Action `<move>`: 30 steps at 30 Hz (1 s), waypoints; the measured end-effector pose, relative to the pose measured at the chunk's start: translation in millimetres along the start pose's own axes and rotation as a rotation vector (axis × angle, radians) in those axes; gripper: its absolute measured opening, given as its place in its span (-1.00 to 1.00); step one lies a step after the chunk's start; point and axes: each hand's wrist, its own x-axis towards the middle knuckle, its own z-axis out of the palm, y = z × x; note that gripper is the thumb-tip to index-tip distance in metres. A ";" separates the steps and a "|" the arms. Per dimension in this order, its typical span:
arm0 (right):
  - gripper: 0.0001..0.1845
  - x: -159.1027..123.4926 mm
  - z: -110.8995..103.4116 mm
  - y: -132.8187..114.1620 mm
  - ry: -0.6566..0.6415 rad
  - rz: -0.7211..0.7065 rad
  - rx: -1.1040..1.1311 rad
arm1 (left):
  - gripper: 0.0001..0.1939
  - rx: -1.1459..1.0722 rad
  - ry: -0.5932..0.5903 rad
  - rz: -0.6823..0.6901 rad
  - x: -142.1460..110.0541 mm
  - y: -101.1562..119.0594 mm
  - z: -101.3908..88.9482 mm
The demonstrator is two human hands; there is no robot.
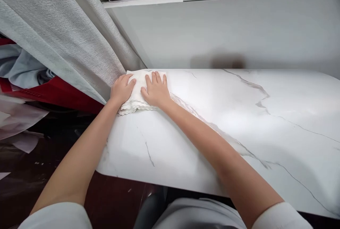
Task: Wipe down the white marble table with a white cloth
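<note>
The left arm point(82, 151) runs forward and inward from the lower left, while the right arm point(212, 144) slants across from the lower right, so that both reach toward the person's left, with bare forearms. The left hand point(122, 89) lies palm down, its fingers point(124, 77) close together and slightly curved, its thumb point(132, 83) held apart and angled toward the other hand. Just beside it, without touching, the right hand point(157, 90) lies palm down and flatter, fingers spread and pointing forward, thumb out to the left.
</note>
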 end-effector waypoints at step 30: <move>-0.33 -193.8 -28.6 -52.3 -0.015 -0.237 0.051 | -0.40 0.096 0.039 -0.054 -223.5 14.8 -35.1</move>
